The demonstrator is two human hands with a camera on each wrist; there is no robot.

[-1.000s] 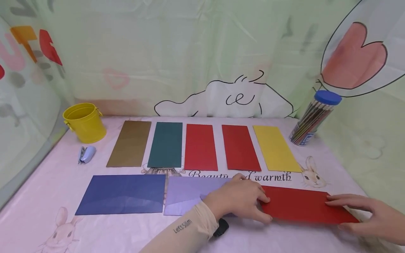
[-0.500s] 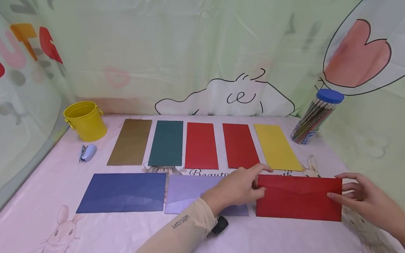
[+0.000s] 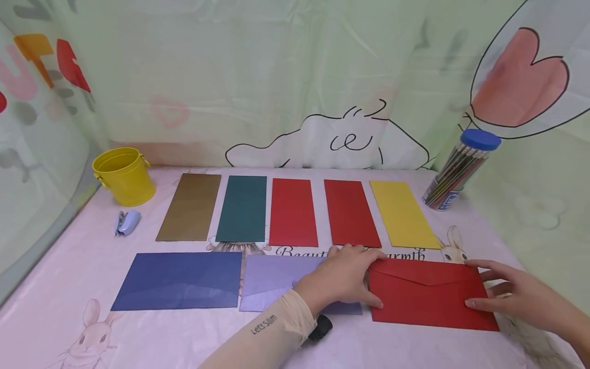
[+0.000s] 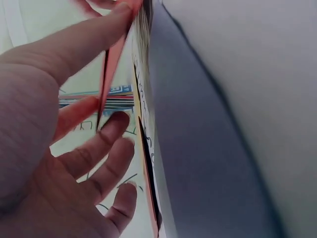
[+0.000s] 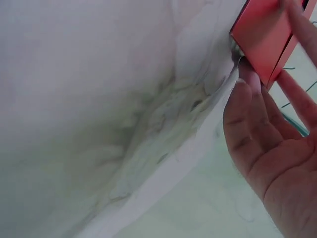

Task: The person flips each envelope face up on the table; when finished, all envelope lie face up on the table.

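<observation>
Lower right of the frame, the red envelope (image 3: 430,294) is pinched at both ends — left hand (image 3: 343,279), right hand (image 3: 516,294) — tilted off the tablecloth (image 3: 69,287); uneven pulling could crease it.

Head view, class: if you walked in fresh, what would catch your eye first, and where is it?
First, the red envelope at the front right of the table, flap side up, held between the left hand and the right hand at its two short ends. Next, the row of five upright coloured envelopes behind it, ending in a yellow envelope. The yellow bucket stands at the far left.
</observation>
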